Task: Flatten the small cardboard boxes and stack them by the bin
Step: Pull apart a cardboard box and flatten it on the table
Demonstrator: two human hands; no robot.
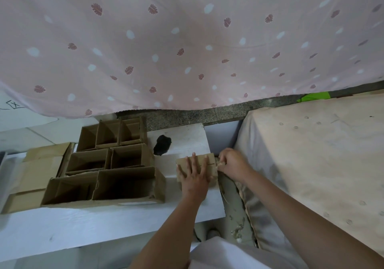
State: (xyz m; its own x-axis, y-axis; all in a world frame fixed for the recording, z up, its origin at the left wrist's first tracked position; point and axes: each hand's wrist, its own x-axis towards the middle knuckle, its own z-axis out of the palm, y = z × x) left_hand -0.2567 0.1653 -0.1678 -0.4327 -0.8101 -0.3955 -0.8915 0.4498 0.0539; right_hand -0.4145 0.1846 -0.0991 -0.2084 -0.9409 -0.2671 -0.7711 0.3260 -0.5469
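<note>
A big pink sheet (pixel 166 40) with leaf prints is hanging over the top, hiding whatever is behind it. On my right a cushion (pixel 311 154) under a pale cover is running off the edge, so I am only seeing part of it. A white board (pixel 104 223) is lying in front of me. On it, open cardboard boxes (pixel 116 164) are sitting together in rows, dark inside, so I cannot tell what is in them. A flat cardboard sheet (pixel 39 164) is poking out from beneath them on the left. Something small and black (pixel 162 145) is lying on the board; I cannot tell what. I am pressing my left hand (pixel 195 177), fingers straight, on the small box (pixel 211 169) at the board's right edge. My right hand (pixel 230 161) is pinching that box's right end, fingertips hidden.
</note>
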